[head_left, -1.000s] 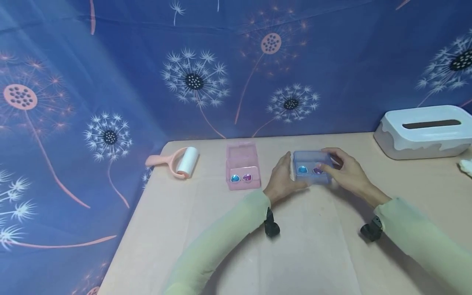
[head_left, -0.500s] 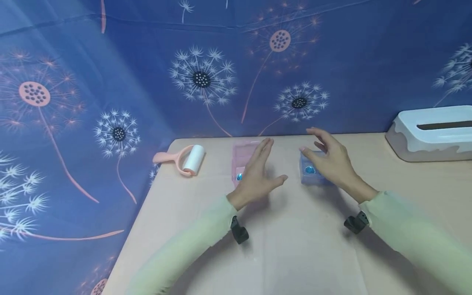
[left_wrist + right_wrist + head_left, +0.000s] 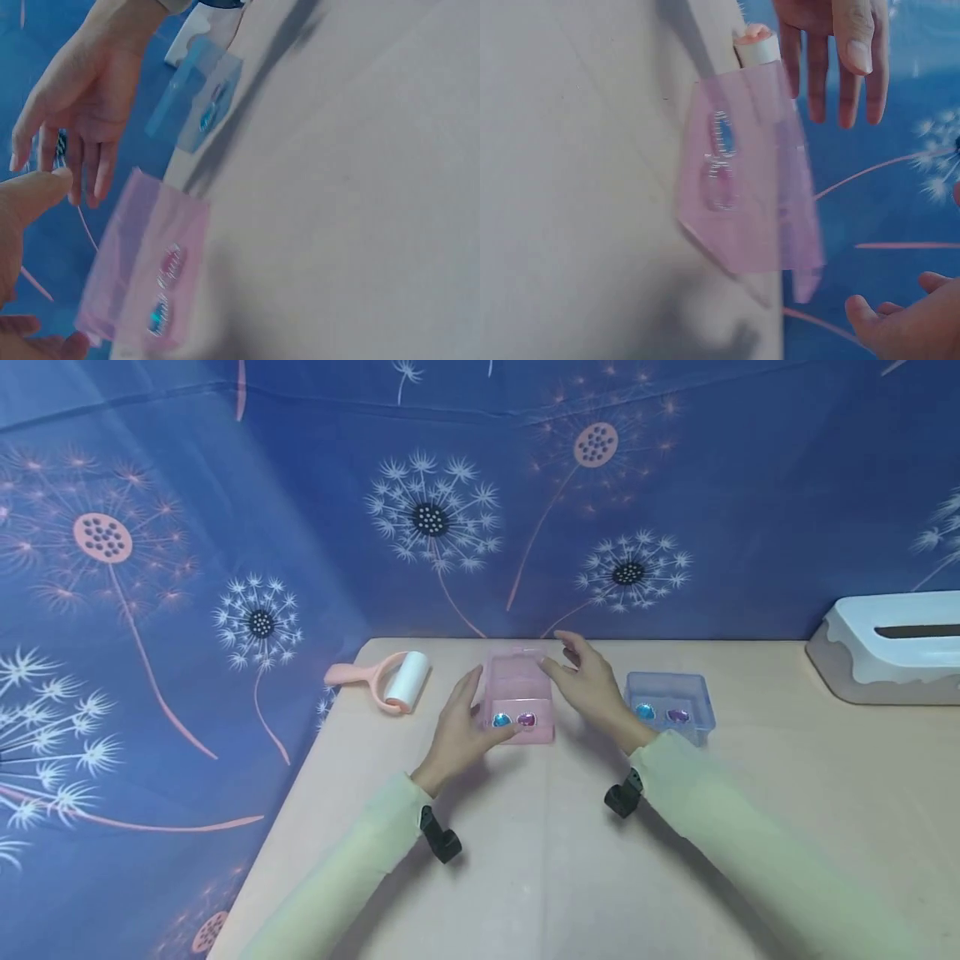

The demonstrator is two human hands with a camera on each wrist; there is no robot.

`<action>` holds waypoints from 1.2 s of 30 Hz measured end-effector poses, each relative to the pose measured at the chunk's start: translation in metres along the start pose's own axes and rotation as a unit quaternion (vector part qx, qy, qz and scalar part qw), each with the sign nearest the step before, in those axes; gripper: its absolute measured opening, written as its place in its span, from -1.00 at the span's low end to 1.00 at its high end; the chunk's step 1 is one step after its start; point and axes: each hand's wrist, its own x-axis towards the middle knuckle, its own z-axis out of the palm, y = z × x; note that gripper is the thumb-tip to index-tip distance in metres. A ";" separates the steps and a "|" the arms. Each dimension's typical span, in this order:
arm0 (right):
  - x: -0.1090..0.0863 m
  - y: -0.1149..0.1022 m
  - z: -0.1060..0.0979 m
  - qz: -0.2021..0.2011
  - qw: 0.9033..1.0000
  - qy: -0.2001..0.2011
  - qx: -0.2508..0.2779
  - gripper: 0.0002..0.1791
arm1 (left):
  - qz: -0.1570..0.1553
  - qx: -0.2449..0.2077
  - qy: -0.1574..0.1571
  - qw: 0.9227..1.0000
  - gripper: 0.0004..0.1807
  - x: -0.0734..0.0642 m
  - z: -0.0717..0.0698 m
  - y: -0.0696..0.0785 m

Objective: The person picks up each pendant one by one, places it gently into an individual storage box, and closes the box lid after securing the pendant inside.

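A translucent pink box lies on the table, with a blue gem and a purple gem showing in its near half. My left hand is at the box's left side, fingers spread and thumb reaching across its near edge. Over the far right corner of the box is my right hand, its fingers loosely bent and holding nothing. In both wrist views the hands appear apart from the pink box. Farther right, behind my right forearm, a translucent blue box shows a blue gem and a purple gem.
A pink-handled lint roller lies at the table's far left. A white-topped tissue box stands at the far right. Behind the pale table hangs a blue dandelion-print cloth.
Both hands have left the blue box and moved left to the pink box, the left hand first and the right hand after it. The head view has turned slightly left.
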 end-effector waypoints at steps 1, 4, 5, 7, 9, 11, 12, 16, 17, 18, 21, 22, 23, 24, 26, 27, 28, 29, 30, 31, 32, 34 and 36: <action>0.002 0.004 0.004 0.011 1.000 0.000 0.005 -0.29 | -0.004 -0.006 -0.003 1.000 0.15 0.000 0.002 -0.005; 0.008 0.015 0.014 0.043 0.999 -0.003 0.033 -0.29 | -0.015 -0.020 -0.008 1.000 0.16 0.002 0.008 -0.018; 0.009 0.018 0.017 0.054 0.998 -0.004 0.045 -0.29 | -0.016 -0.022 -0.009 1.000 0.17 0.002 0.010 -0.021; 0.011 0.023 0.022 0.072 0.995 -0.005 0.066 -0.29 | -0.015 -0.035 -0.011 0.999 0.18 0.003 0.014 -0.026; 0.011 0.027 0.026 0.086 0.993 -0.006 0.084 -0.27 | -0.016 -0.052 -0.013 0.998 0.20 0.004 0.017 -0.031; 0.012 0.030 0.028 0.094 0.990 -0.003 0.101 -0.27 | -0.016 -0.064 -0.013 0.998 0.19 0.004 0.019 -0.033; 0.013 0.031 0.029 0.096 0.990 0.000 0.107 -0.27 | -0.018 -0.070 -0.013 0.997 0.18 0.004 0.020 -0.035; 0.015 0.033 0.032 0.099 0.988 0.007 0.122 -0.27 | -0.030 -0.081 -0.011 0.996 0.13 0.004 0.022 -0.038; 0.016 0.033 0.032 0.098 0.987 0.008 0.125 -0.26 | -0.033 -0.081 -0.010 0.996 0.12 0.004 0.023 -0.038; 0.016 0.032 0.033 0.096 0.987 0.007 0.127 -0.26 | -0.037 -0.077 -0.008 0.996 0.12 0.004 0.023 -0.039; 0.017 0.031 0.033 0.092 0.987 0.009 0.131 -0.27 | -0.038 -0.069 -0.005 0.997 0.12 0.004 0.024 -0.039; 0.017 0.031 0.033 0.092 0.987 0.009 0.132 -0.27 | -0.037 -0.067 -0.004 0.997 0.11 0.004 0.024 -0.039; 0.017 0.031 0.033 0.092 0.987 0.010 0.129 -0.28 | -0.035 -0.065 -0.004 0.997 0.11 0.005 0.024 -0.039; 0.017 0.030 0.033 0.092 0.988 0.011 0.127 -0.30 | -0.034 -0.064 -0.003 0.997 0.10 0.005 0.023 -0.039; 0.017 0.030 0.032 0.088 0.989 0.015 0.121 -0.32 | -0.031 -0.066 -0.004 0.997 0.09 0.004 0.023 -0.040; 0.017 0.029 0.032 0.087 0.989 0.018 0.120 -0.33 | -0.031 -0.066 -0.004 0.997 0.09 0.004 0.023 -0.039; 0.017 0.029 0.031 0.082 0.989 0.019 0.119 -0.33 | -0.033 -0.068 -0.003 0.997 0.08 0.004 0.022 -0.040; 0.018 0.029 0.031 0.076 0.990 0.020 0.119 -0.34 | -0.035 -0.070 -0.002 0.997 0.07 0.004 0.022 -0.040; 0.018 0.028 0.030 0.070 0.990 0.021 0.121 -0.35 | -0.037 -0.073 0.000 0.997 0.07 0.004 0.022 -0.040; 0.018 0.027 0.029 0.063 0.990 0.021 0.123 -0.36 | -0.039 -0.076 0.002 0.996 0.07 0.004 0.022 -0.040; 0.018 0.027 0.029 0.057 0.990 0.020 0.127 -0.38 | -0.041 -0.076 0.003 0.996 0.06 0.004 0.022 -0.040; 0.019 0.025 0.028 0.046 0.989 0.014 0.137 -0.41 | -0.047 -0.075 0.004 0.996 0.07 0.005 0.022 -0.040; 0.018 0.022 0.026 0.043 0.989 0.009 0.143 -0.43 | -0.051 -0.071 0.003 0.996 0.07 0.006 0.022 -0.039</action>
